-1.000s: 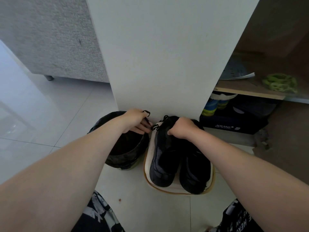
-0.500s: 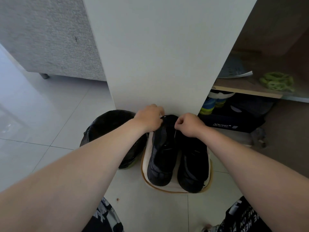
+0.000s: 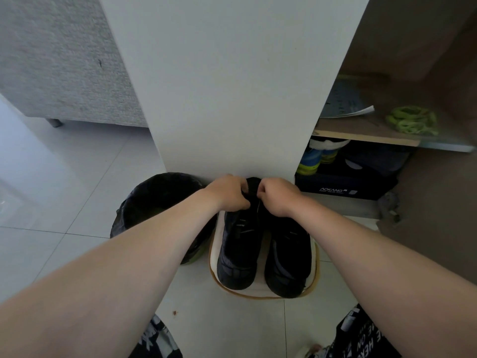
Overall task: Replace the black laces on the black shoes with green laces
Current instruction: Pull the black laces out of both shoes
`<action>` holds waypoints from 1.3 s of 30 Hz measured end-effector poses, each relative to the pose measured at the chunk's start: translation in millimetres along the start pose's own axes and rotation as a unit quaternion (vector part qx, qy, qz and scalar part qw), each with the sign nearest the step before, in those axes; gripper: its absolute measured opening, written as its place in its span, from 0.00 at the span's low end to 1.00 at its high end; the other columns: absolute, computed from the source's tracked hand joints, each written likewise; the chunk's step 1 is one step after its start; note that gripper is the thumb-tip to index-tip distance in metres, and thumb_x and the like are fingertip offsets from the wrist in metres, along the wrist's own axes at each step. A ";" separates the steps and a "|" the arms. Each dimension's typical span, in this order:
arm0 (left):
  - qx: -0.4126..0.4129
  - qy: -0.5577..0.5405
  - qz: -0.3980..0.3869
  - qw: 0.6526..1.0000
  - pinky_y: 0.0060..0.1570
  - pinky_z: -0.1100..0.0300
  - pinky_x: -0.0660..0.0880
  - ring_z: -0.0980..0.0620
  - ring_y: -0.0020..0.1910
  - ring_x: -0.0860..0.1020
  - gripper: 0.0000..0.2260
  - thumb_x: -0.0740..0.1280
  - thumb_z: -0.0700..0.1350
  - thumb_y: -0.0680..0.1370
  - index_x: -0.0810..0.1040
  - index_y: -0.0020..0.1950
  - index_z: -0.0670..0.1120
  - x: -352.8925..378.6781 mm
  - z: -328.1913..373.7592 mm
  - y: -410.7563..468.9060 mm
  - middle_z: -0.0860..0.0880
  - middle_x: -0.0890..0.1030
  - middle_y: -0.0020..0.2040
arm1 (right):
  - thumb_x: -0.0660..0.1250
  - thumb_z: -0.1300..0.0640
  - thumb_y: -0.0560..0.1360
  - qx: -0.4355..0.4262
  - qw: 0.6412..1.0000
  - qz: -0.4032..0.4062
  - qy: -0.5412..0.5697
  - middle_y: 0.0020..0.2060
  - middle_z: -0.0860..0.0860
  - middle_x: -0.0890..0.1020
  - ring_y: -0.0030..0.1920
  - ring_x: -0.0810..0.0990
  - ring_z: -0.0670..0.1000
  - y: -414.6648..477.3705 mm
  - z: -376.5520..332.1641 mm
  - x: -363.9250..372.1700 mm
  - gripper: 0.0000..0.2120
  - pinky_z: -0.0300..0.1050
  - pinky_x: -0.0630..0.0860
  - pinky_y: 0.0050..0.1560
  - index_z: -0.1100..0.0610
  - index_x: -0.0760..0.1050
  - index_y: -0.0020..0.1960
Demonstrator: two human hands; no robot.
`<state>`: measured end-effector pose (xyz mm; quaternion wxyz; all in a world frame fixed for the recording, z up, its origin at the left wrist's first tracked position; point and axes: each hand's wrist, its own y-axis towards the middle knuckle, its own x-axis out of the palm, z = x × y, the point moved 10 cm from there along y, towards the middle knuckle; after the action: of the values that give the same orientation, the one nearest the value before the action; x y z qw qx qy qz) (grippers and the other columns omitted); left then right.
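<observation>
Two black shoes stand side by side, toes toward me, on a white mat (image 3: pixel 214 264) with a tan border. Both hands meet over the far, upper end of the left shoe (image 3: pixel 238 251). My left hand (image 3: pixel 228 193) has its fingers curled down on that shoe's opening. My right hand (image 3: pixel 277 197) pinches a thin black lace (image 3: pixel 259 206) beside it, above the right shoe (image 3: pixel 287 259). A bundle of green laces (image 3: pixel 411 120) lies on the cabinet shelf at the right.
A round bin (image 3: pixel 157 200) lined with a black bag stands left of the shoes. A white cabinet panel (image 3: pixel 227 86) rises behind them. Under the shelf sit a dark shoebox (image 3: pixel 340 186) and other shoes. A grey sofa (image 3: pixel 59 65) is at the back left.
My left hand, which held a black lace end off to the left near the bin, has moved right onto the left shoe. Both hands now sit close together at its top.
</observation>
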<state>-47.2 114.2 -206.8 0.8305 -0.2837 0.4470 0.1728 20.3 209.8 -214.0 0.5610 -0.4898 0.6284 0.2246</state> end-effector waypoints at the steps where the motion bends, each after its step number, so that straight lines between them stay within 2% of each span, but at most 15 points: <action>1: 0.000 0.006 0.021 1.000 0.49 0.59 0.75 0.48 0.51 0.78 0.11 0.71 0.47 0.72 0.78 0.53 0.48 -4.3 0.5 0.4 0.47 0.79 0.53 | 0.62 0.54 0.81 -0.005 1.000 -0.004 -0.006 0.53 0.55 0.83 0.54 0.80 0.59 0.4 -1.5 2.3 0.09 0.48 0.75 0.51 0.54 0.80 0.54; 4: 0.007 0.080 0.056 0.995 0.44 0.57 0.72 0.44 0.49 0.78 0.09 0.69 0.51 0.76 0.77 0.43 0.45 -14.0 0.0 1.3 0.43 0.80 0.49 | 0.60 0.58 0.80 -0.005 1.000 -0.010 -0.028 0.52 0.58 0.82 0.50 0.81 0.59 0.6 -2.9 7.7 0.09 0.45 0.74 0.45 0.58 0.78 0.55; 7: 0.022 0.150 0.032 0.988 0.49 0.54 0.73 0.45 0.52 0.74 0.15 0.66 0.58 0.77 0.75 0.39 0.48 -15.0 -9.1 -1.3 0.47 0.72 0.51 | 0.60 0.59 0.80 -0.005 1.000 -0.003 -0.029 0.52 0.58 0.83 0.51 0.81 0.60 -0.2 -4.5 5.5 0.09 0.47 0.76 0.47 0.58 0.79 0.54; 9: 0.046 0.116 0.018 0.992 0.52 0.52 0.74 0.48 0.50 0.75 0.22 0.63 0.62 0.77 0.79 0.34 0.45 -16.7 -14.6 -3.6 0.49 0.77 0.50 | 0.61 0.58 0.81 -0.002 1.000 0.007 -0.027 0.53 0.56 0.82 0.54 0.80 0.60 -1.8 -4.9 0.9 0.09 0.49 0.76 0.50 0.57 0.79 0.55; 11: 0.014 0.012 -0.024 1.000 0.50 0.54 0.76 0.49 0.43 0.80 0.27 0.58 0.61 0.81 0.82 0.31 0.45 -16.2 -17.9 -9.2 0.49 0.84 0.39 | 0.61 0.57 0.81 0.006 1.000 0.010 -0.020 0.53 0.54 0.83 0.55 0.79 0.58 -1.5 -2.8 -0.3 0.09 0.46 0.72 0.48 0.55 0.80 0.54; 13: -0.063 -0.112 -0.102 0.986 0.46 0.53 0.80 0.45 0.37 0.83 0.26 0.54 0.56 0.84 0.81 0.36 0.43 -6.6 -20.9 -14.1 0.48 0.84 0.33 | 0.62 0.54 0.80 0.013 1.000 0.007 -0.002 0.52 0.51 0.83 0.55 0.80 0.56 0.1 -0.1 0.8 0.08 0.46 0.71 0.51 0.50 0.80 0.48; 16: -0.152 -0.192 -0.190 0.951 0.33 0.55 0.81 0.45 0.31 0.83 0.23 0.57 0.54 0.84 0.79 0.47 0.36 3.9 -31.0 -22.4 0.42 0.84 0.35 | 0.68 0.48 0.77 0.025 0.999 0.018 0.026 0.48 0.45 0.84 0.54 0.80 0.52 1.0 4.8 -4.0 0.08 0.58 0.71 0.66 0.42 0.79 0.39; 20: -0.126 -0.111 -0.326 0.930 0.44 0.53 0.82 0.45 0.43 0.84 0.09 0.66 0.38 0.81 0.78 0.60 0.40 22.1 -29.6 -41.2 0.43 0.83 0.44 | 0.72 0.48 0.76 0.017 0.999 0.021 0.038 0.46 0.45 0.84 0.52 0.80 0.51 0.4 3.2 -8.1 0.06 0.53 0.74 0.61 0.45 0.81 0.39; 22: -0.107 -0.010 -0.260 0.960 0.47 0.55 0.79 0.44 0.52 0.83 0.12 0.65 0.35 0.79 0.79 0.62 0.41 13.2 -29.9 -25.3 0.44 0.84 0.46 | 0.69 0.49 0.77 0.016 0.999 0.024 0.035 0.47 0.47 0.83 0.53 0.80 0.53 2.1 3.4 -7.6 0.07 0.54 0.72 0.62 0.45 0.79 0.40; 24: -0.072 0.054 -0.075 0.993 0.49 0.56 0.75 0.43 0.55 0.81 0.11 0.64 0.36 0.78 0.81 0.58 0.42 -17.9 -21.0 -3.3 0.43 0.83 0.53 | 0.66 0.50 0.79 0.014 0.999 0.018 0.030 0.50 0.49 0.82 0.56 0.79 0.55 4.4 3.9 -3.1 0.06 0.52 0.71 0.61 0.46 0.78 0.44; 26: -0.023 0.038 0.066 0.997 0.52 0.59 0.74 0.46 0.55 0.80 0.11 0.64 0.36 0.77 0.82 0.55 0.45 -39.0 -7.5 0.1 0.46 0.82 0.55 | 0.64 0.53 0.81 0.008 1.000 0.009 0.016 0.53 0.51 0.82 0.58 0.78 0.56 5.4 1.6 1.3 0.05 0.48 0.70 0.56 0.47 0.78 0.48; 29: 0.058 0.015 0.020 0.998 0.58 0.59 0.73 0.47 0.58 0.79 0.15 0.65 0.36 0.77 0.82 0.60 0.47 -16.5 9.2 1.0 0.48 0.82 0.59 | 0.62 0.54 0.82 -0.009 1.000 -0.005 0.002 0.56 0.54 0.82 0.58 0.79 0.59 4.7 -4.4 3.2 0.08 0.46 0.69 0.49 0.51 0.80 0.55; 31: 0.076 0.057 -0.007 0.995 0.58 0.57 0.74 0.47 0.58 0.79 0.14 0.68 0.39 0.76 0.83 0.60 0.47 -3.2 15.8 1.0 0.47 0.83 0.58 | 0.62 0.53 0.82 -0.003 1.000 0.000 -0.001 0.55 0.53 0.82 0.58 0.78 0.58 4.8 -3.1 2.0 0.08 0.49 0.72 0.55 0.49 0.80 0.54; 35: 0.036 0.075 0.036 0.996 0.47 0.58 0.75 0.45 0.49 0.81 0.06 0.71 0.44 0.75 0.85 0.48 0.43 -13.4 12.8 4.1 0.45 0.84 0.46 | 0.64 0.52 0.80 0.022 1.000 0.014 0.006 0.45 0.48 0.80 0.56 0.79 0.57 6.7 3.4 0.6 0.09 0.63 0.69 0.66 0.44 0.76 0.41; 39: -0.028 0.003 0.004 1.000 0.43 0.58 0.75 0.43 0.45 0.82 0.10 0.69 0.42 0.77 0.78 0.57 0.41 -10.9 2.1 -0.4 0.46 0.82 0.42 | 0.66 0.49 0.78 0.018 0.999 0.015 0.033 0.48 0.50 0.82 0.55 0.79 0.57 8.6 5.6 -1.2 0.08 0.64 0.68 0.66 0.43 0.74 0.40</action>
<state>-51.5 114.8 -196.6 0.8202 -0.3053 0.4457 0.1879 15.4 218.5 -216.7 0.5451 -0.4773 0.6580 0.2052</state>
